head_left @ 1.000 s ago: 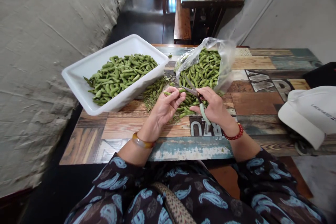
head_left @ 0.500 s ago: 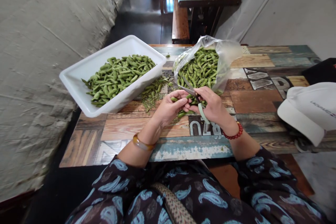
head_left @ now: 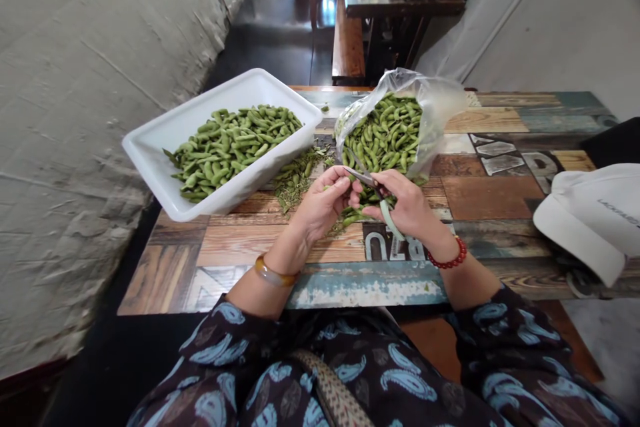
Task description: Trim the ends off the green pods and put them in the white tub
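My right hand (head_left: 406, 203) grips a pair of scissors (head_left: 388, 213) by pale green handles, its blades pointing up and left toward my other hand. Closed in a pinch, my left hand (head_left: 327, 199) holds a green edamame pod, mostly hidden by the fingers, close to the blades. Just beyond both hands, a clear plastic bag (head_left: 440, 107) lies open with many pods (head_left: 387, 130) inside. A few loose pods (head_left: 353, 217) rest on the table beneath my hands. Left of them stands a white plastic tub (head_left: 200, 210) with a heap of edamame pods (head_left: 240, 147).
Trimmings (head_left: 293, 187) lie in a pile between tub and bag on the patchwork wooden table (head_left: 240, 243). A white cap (head_left: 585, 213) sits at the right. A rough wall (head_left: 100, 80) runs along the left. Behind stand a bench (head_left: 349, 47) and another table (head_left: 405, 8).
The view has shifted slightly, so the scene sits a little further right. My left fingers have closed in and moved slightly apart from the right hand; the scissors stay in my right hand.
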Motion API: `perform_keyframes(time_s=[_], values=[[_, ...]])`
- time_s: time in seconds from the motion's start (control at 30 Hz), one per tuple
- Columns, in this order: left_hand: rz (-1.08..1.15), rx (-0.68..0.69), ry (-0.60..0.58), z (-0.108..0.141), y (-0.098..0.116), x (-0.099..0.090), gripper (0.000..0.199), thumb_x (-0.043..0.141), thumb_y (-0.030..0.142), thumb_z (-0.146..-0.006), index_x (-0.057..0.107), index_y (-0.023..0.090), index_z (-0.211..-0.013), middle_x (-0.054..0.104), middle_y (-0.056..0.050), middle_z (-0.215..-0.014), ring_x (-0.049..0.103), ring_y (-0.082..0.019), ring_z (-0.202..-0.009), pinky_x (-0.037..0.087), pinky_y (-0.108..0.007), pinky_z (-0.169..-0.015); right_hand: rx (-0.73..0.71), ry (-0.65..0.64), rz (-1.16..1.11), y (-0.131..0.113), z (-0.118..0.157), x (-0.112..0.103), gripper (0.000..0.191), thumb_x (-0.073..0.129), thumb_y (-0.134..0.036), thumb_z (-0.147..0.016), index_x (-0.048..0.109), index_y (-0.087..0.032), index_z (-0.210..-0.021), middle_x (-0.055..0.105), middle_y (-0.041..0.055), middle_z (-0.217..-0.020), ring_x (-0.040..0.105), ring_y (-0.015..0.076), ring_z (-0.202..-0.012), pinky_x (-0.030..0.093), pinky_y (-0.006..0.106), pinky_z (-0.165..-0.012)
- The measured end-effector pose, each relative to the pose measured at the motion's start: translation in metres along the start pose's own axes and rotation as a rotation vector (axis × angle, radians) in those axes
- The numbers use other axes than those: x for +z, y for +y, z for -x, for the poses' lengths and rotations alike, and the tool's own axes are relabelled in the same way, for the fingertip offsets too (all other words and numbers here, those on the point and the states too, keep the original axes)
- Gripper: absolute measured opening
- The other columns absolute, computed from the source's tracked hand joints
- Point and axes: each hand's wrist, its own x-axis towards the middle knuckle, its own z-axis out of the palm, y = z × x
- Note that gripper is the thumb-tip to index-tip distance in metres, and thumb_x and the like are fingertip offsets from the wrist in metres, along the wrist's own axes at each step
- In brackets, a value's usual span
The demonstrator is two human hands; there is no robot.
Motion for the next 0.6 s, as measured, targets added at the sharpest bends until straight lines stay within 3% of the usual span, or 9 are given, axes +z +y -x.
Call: perform_keyframes(time_s=[0.33,0.6], values=[[-0.160,0.013,-0.042,0.003,-0.003,0.003,0.030,0.073,0.039,-0.083,0.057,0.018,-0.096,0.065,-0.001,-0.079,0.061,-0.010,-0.065,0.050,-0.022,-0.063,-0.038,-0.023,-0.014,-0.005,-0.002,-0.004,0.053,0.073,-0.045,-0.084,0.057,-0.021,-0.128,0.064,0.0107,-0.107,0.063,0.0253,-0.094,0.057,0.039,-0.077],[-0.336,0.066,-0.074,0.002,-0.004,0.001,0.025,0.065,0.039,-0.089,0.056,0.017,-0.097,0.062,-0.001,-0.080,0.061,-0.011,-0.069,0.049,-0.023,-0.066,-0.017,-0.083,0.009,-0.008,-0.002,-0.010,0.045,0.071,-0.043,-0.086,0.061,-0.020,-0.123,0.066,0.0079,-0.096,0.062,0.0219,-0.080,0.055,0.036,-0.074]])
